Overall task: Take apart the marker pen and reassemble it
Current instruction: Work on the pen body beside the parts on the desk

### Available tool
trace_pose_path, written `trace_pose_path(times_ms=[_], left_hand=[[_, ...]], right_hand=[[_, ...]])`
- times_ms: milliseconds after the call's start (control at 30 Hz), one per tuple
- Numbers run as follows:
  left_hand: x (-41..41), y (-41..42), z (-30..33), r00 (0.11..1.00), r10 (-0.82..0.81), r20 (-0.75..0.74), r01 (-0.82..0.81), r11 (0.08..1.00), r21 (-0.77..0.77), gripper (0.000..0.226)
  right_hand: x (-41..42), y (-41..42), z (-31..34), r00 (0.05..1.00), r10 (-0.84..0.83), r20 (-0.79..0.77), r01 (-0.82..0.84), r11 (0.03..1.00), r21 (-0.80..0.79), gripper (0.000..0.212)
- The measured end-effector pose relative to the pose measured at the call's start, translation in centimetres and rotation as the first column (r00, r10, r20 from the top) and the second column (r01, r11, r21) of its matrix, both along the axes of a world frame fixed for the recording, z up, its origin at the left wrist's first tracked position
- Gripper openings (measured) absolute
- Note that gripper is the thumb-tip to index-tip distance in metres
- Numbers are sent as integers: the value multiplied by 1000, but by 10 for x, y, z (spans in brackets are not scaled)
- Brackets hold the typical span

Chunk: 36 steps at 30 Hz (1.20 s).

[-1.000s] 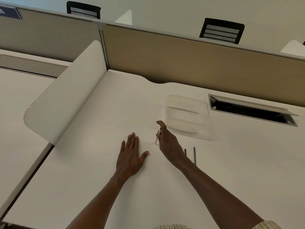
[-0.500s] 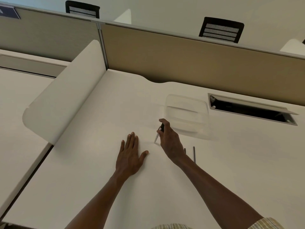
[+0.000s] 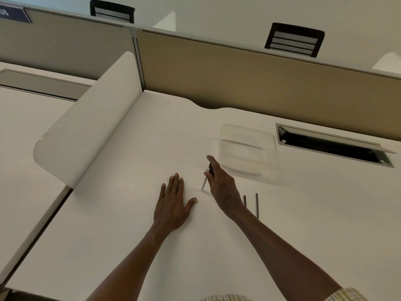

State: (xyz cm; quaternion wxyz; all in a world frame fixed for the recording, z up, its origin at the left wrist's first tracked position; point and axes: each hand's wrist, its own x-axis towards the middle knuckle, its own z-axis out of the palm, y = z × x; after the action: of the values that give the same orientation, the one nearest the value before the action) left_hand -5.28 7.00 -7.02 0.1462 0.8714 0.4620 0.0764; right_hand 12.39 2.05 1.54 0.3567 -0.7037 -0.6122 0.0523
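Observation:
My right hand (image 3: 222,187) holds a thin marker pen (image 3: 205,180) between thumb and fingers, with its pale lower end angled down to the left toward the white desk (image 3: 134,213). The pen's dark upper part is half hidden by my fingers. My left hand (image 3: 172,203) lies flat on the desk, palm down and fingers spread, a short way left of the pen tip. Two thin dark rods (image 3: 257,205) lie side by side on the desk just right of my right wrist; one is partly hidden by it.
A clear plastic container (image 3: 247,148) sits just beyond my right hand. A cable slot with an open flap (image 3: 334,146) is at the back right. A white curved divider (image 3: 86,131) borders the desk on the left, and a tan partition (image 3: 238,77) stands behind it.
My right hand has lifted the pen's upper end, so the pen now slants more steeply with its tip near the desk. The left hand has stayed flat.

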Motion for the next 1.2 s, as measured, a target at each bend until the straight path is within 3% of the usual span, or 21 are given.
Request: trace_pose_path(times_ms=[567, 900, 1200], left_hand=[[0, 0, 1, 1000, 5, 17, -5, 1000, 6, 86], [0, 0, 1, 1000, 4, 1, -4, 1000, 10, 86], [0, 0, 3, 1000, 2, 13, -2, 1000, 4, 86]], right_hand=[[-12, -5, 2, 998, 50, 35, -46, 992, -117, 40], [-7, -7, 2, 1000, -9, -5, 8, 998, -63, 60], [-3, -20, -14, 1000, 2, -1, -3, 994, -108, 57]])
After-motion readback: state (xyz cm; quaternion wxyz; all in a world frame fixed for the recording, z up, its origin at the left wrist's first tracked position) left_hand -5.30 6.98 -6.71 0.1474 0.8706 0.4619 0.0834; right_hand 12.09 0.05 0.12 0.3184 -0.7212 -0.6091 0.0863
